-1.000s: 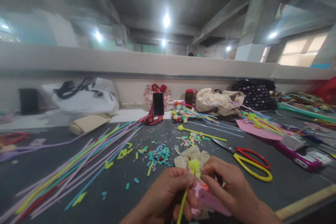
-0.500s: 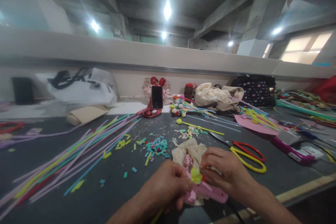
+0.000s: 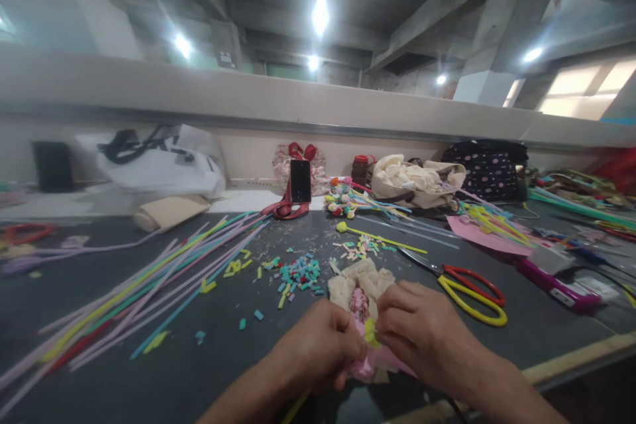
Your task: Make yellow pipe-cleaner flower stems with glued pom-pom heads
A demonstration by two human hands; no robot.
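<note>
My left hand [image 3: 325, 341] is closed, with thumb and fingertips pinched at a small yellow piece [image 3: 370, 331]. A yellow stem [image 3: 297, 405] runs out below this hand. My right hand [image 3: 422, 328] is closed too, its fingertips against the right side of the yellow piece; they hide the exact grip. Beneath both hands lies a pink tool [image 3: 365, 366] that looks like a hot glue gun, largely covered by the hands. Its tip end rests on a crumpled beige cloth [image 3: 370, 275]. To the right lie scissors [image 3: 470, 295] with one red and one yellow handle.
Small cut coloured pieces [image 3: 299, 271] are scattered ahead. Long coloured stems [image 3: 144, 291] spread across the left. A yellow knobbed stem [image 3: 382, 237] lies beyond the cloth. A phone [image 3: 300, 180] stands at the back, bags [image 3: 417, 179] behind. A purple device [image 3: 556, 286] sits right.
My right hand has shifted slightly left and closer to my left hand, covering more of the yellow piece and the pink tool. The view has turned slightly left.
</note>
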